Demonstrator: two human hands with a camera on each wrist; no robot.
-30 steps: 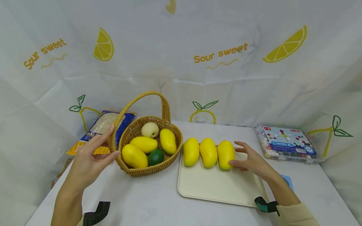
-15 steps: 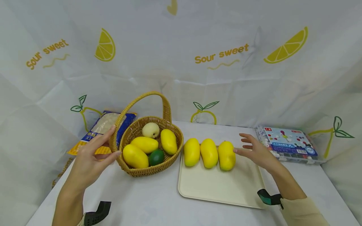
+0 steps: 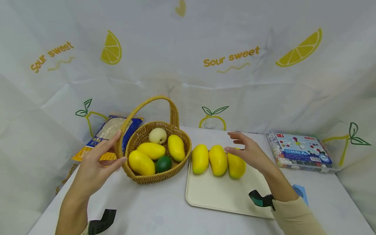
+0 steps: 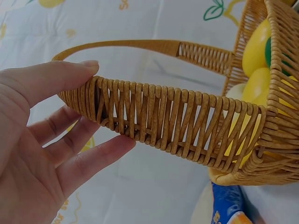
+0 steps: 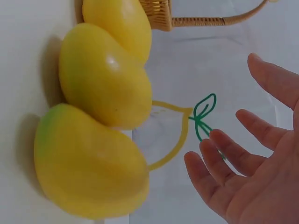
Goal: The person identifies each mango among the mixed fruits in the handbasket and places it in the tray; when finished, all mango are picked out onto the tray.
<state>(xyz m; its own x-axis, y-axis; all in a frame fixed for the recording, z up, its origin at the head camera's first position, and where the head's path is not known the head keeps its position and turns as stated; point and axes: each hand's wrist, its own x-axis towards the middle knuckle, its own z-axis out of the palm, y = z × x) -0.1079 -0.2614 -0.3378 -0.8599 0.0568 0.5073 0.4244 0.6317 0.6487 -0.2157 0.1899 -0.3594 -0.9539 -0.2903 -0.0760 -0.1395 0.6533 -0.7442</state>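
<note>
My left hand (image 3: pixel 94 168) grips the handle (image 4: pixel 156 114) of a wicker basket (image 3: pixel 171 173), thumb on its upper edge and fingertips at its lower one in the left wrist view. Inside lie 3 yellow mangoes (image 3: pixel 142 162), a pale round fruit (image 3: pixel 157 135) and a dark green fruit (image 3: pixel 163 164). To the right, a left mango (image 3: pixel 200 159), a middle mango (image 3: pixel 218 160) and a right mango (image 3: pixel 236 167) lie side by side on a cream tray (image 3: pixel 220 195). My right hand (image 3: pixel 249 151) holds nothing, its fingers spread; it overlaps the right mango's top in the head view.
Behind the basket leans a blue and yellow bag (image 3: pixel 110 128). A clear plastic box with a printed label (image 3: pixel 304 150) lies at the back right. A small blue object (image 3: pixel 301 193) is partly hidden by my right forearm. A printed white cloth (image 3: pixel 164 65) hangs behind.
My right hand has let go of the right mango, drawn back to the right, then swung left above it. My left hand stays on the basket handle.
</note>
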